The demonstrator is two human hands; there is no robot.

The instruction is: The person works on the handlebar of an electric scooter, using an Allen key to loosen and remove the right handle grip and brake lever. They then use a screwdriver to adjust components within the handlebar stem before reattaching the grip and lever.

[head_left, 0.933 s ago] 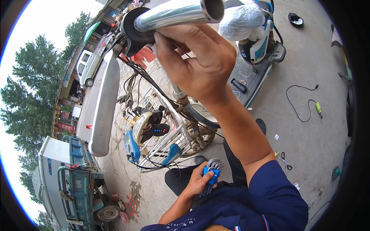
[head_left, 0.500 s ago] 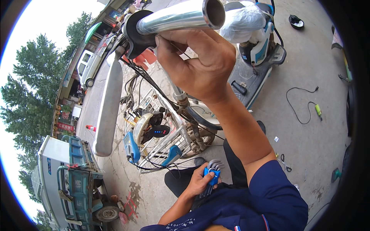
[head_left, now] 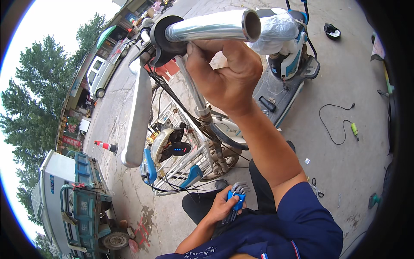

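My right hand [head_left: 228, 77] is raised, its fingers curled under a bare silver handlebar tube [head_left: 207, 26], right beside the black clamp [head_left: 161, 36] of a long silver brake lever [head_left: 138, 116]. What the fingertips press on is hidden. Down low, my left hand [head_left: 220, 207] grips a blue folding hex key set [head_left: 237, 196] with several keys fanned out. Under the bar sits the bike's white wire basket [head_left: 185, 164].
An electric scooter [head_left: 289, 56] with a plastic-wrapped seat [head_left: 276, 28] stands behind. A black cable with a green tool [head_left: 354, 129] and small pliers [head_left: 317, 187] lie on the concrete at right. At left are a traffic cone [head_left: 105, 146], a blue cargo tricycle [head_left: 82, 198] and a white van [head_left: 101, 73].
The handlebar and my right hand have shifted slightly; the brake lever now hangs more upright. My left hand still holds the hex key set in the same place.
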